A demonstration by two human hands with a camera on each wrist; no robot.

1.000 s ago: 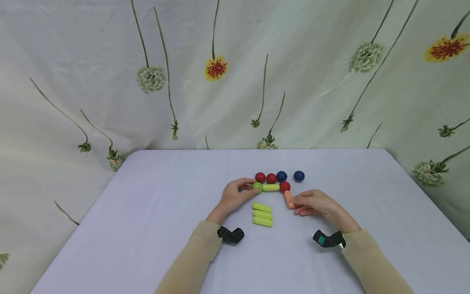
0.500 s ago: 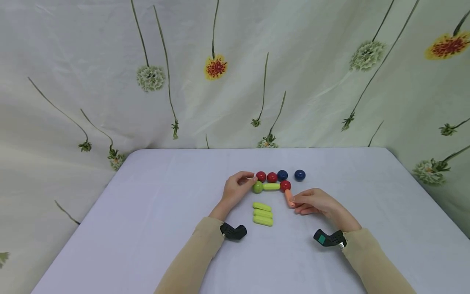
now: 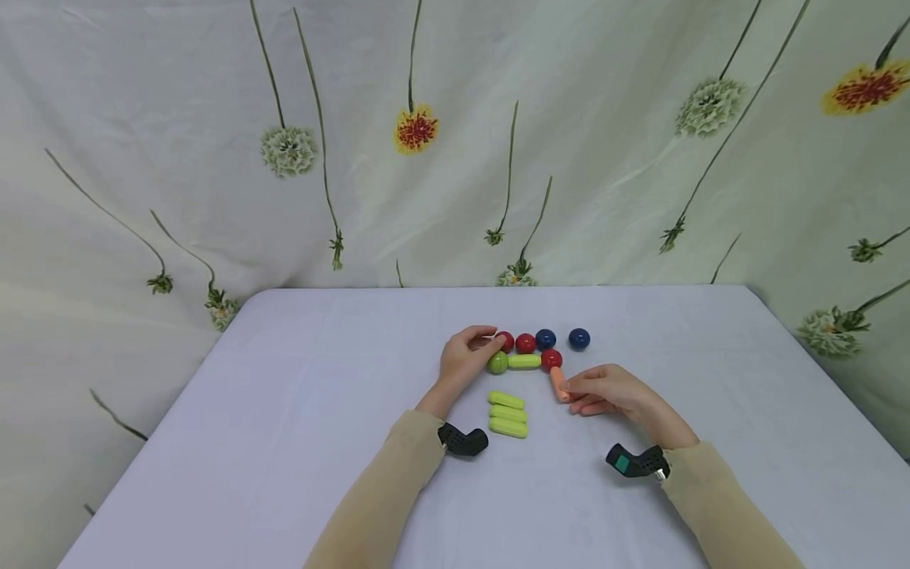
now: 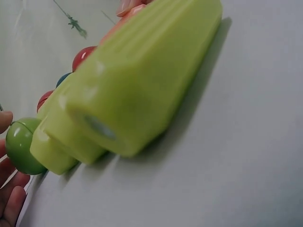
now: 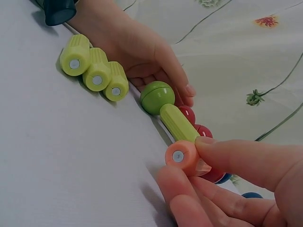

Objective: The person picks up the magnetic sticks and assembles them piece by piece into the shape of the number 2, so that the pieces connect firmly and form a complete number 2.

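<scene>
Glossy balls and ridged sticks of a building toy lie on the table. My right hand (image 3: 611,391) pinches the near end of an orange stick (image 3: 558,382) between thumb and fingers; a metal disc shows in its end in the right wrist view. Its far end meets a red ball (image 3: 550,360), from which a lime stick (image 3: 524,361) runs left to a green ball (image 3: 497,363). Just behind that green ball, my left hand (image 3: 464,359) has thumb and index finger at the leftmost loose red ball (image 3: 508,340), covering part of it.
Another red ball (image 3: 525,343) and two blue balls, one of them (image 3: 579,339) set apart at the right, continue the back row. Three loose lime sticks (image 3: 507,413) lie side by side between my forearms. A flowered cloth (image 3: 455,197) hangs behind the table.
My left hand has let go of the green ball and moved a little back and right to the leftmost red ball. The right hand stays on the orange stick.
</scene>
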